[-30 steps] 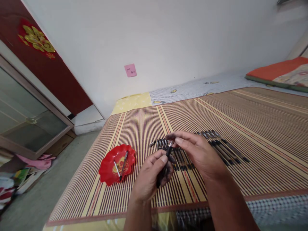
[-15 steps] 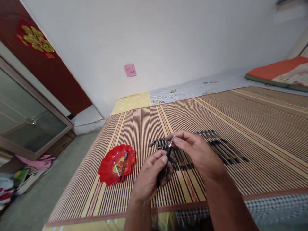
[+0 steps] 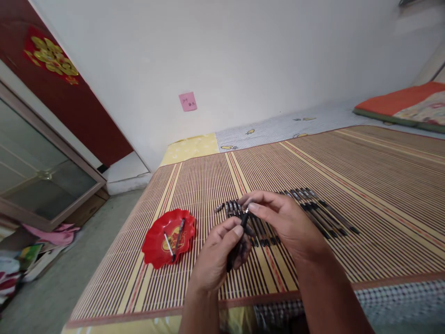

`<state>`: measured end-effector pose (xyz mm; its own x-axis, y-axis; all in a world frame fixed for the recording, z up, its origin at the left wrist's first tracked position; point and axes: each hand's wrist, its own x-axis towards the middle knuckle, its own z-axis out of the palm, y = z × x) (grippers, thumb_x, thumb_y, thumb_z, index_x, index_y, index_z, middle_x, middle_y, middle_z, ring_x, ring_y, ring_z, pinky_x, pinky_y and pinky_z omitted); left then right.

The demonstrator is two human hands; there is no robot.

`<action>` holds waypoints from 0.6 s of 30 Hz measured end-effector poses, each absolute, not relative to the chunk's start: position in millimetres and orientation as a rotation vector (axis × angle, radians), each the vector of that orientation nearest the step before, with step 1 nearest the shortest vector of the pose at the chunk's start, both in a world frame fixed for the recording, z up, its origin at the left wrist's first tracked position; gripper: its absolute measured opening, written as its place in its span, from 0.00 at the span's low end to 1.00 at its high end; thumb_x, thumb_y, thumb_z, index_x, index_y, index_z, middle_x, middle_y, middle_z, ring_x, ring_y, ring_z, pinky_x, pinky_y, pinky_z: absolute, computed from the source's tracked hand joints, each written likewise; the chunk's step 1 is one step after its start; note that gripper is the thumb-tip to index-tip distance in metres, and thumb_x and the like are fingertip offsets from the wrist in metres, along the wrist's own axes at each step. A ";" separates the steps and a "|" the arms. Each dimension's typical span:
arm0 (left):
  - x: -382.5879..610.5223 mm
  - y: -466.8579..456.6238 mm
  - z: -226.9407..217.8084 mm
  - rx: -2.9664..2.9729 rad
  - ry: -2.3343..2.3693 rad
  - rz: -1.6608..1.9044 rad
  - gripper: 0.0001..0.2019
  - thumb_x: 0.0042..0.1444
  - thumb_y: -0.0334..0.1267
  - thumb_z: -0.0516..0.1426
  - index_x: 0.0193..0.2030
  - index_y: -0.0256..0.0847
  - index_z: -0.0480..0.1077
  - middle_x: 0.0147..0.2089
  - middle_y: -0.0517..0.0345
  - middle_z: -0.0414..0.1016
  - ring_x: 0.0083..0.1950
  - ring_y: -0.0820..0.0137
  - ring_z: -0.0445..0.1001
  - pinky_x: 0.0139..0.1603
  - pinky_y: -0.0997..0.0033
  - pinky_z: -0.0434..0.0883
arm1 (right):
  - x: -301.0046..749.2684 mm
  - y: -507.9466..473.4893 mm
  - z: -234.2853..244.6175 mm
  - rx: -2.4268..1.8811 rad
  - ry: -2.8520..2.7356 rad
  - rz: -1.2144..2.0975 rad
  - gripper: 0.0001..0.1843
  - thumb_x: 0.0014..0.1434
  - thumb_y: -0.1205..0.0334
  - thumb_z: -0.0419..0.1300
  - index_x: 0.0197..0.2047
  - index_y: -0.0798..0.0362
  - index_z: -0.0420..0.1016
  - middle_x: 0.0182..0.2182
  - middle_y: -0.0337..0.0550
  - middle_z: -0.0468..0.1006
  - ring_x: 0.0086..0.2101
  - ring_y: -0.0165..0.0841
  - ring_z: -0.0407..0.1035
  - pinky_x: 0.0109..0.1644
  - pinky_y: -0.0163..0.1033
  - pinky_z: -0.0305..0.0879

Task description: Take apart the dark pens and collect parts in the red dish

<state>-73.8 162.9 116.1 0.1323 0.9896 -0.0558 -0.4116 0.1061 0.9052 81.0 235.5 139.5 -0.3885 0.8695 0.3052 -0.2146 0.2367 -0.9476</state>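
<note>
My left hand (image 3: 217, 246) is closed around the barrel of a black pen (image 3: 244, 220), which slants upward to the right. At the pen's silver tip, my right hand (image 3: 287, 220) pinches with thumb and fingertips; part of the tip is hidden by them. Behind my hands lie several pen caps (image 3: 232, 208) in a short row, one tilted at the left. Dark pen barrels (image 3: 264, 228) lie side by side beneath my hands, partly covered. Right of my right hand is a row of capless-looking and capped pens (image 3: 325, 215) too close together to tell apart.
A striped bamboo mat (image 3: 194, 185) covers the bed. On it at left sits a red scalloped plate (image 3: 152, 239) holding a white stick-like piece (image 3: 168, 242) and a dark pen part (image 3: 180, 234). A folded orange quilt (image 3: 392, 103) lies at the far right by the wall.
My right fingertips have shifted very slightly at the pen's tip, covering a little more of it. Everything else stays in place.
</note>
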 end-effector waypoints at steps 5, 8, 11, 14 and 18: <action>-74.3 163.4 115.5 0.890 0.845 1.237 0.13 0.60 0.45 0.63 0.39 0.37 0.70 0.23 0.64 0.68 0.19 0.81 0.59 0.17 0.82 0.52 | 80.7 235.4 142.5 -0.698 -1.496 1.299 0.09 0.60 0.53 0.64 0.36 0.50 0.80 0.33 0.42 0.81 0.38 0.35 0.74 0.44 0.41 0.72; -73.8 164.2 114.6 0.885 0.845 1.242 0.12 0.60 0.45 0.63 0.40 0.37 0.70 0.23 0.64 0.67 0.19 0.81 0.58 0.17 0.82 0.52 | 81.4 235.7 142.7 -0.686 -1.485 1.295 0.11 0.62 0.52 0.62 0.39 0.50 0.81 0.36 0.44 0.82 0.39 0.36 0.75 0.47 0.42 0.73; -73.3 164.6 114.8 0.876 0.848 1.244 0.13 0.60 0.45 0.63 0.41 0.37 0.70 0.23 0.64 0.68 0.19 0.81 0.59 0.17 0.82 0.52 | 82.2 235.6 142.4 -0.668 -1.501 1.307 0.09 0.62 0.56 0.62 0.41 0.49 0.83 0.39 0.45 0.84 0.42 0.38 0.77 0.50 0.44 0.73; -72.9 164.7 115.9 0.876 0.846 1.243 0.13 0.59 0.45 0.64 0.40 0.37 0.70 0.23 0.64 0.68 0.19 0.81 0.59 0.17 0.82 0.52 | 82.2 235.7 141.6 -0.654 -1.526 1.306 0.07 0.60 0.58 0.63 0.39 0.48 0.83 0.37 0.43 0.84 0.42 0.38 0.77 0.49 0.44 0.74; -72.5 164.5 117.0 0.884 0.853 1.240 0.13 0.59 0.45 0.64 0.38 0.37 0.69 0.23 0.64 0.68 0.18 0.81 0.58 0.16 0.82 0.51 | 81.2 236.4 140.1 -0.666 -1.520 1.321 0.06 0.59 0.57 0.64 0.36 0.48 0.81 0.35 0.42 0.83 0.39 0.36 0.76 0.45 0.42 0.74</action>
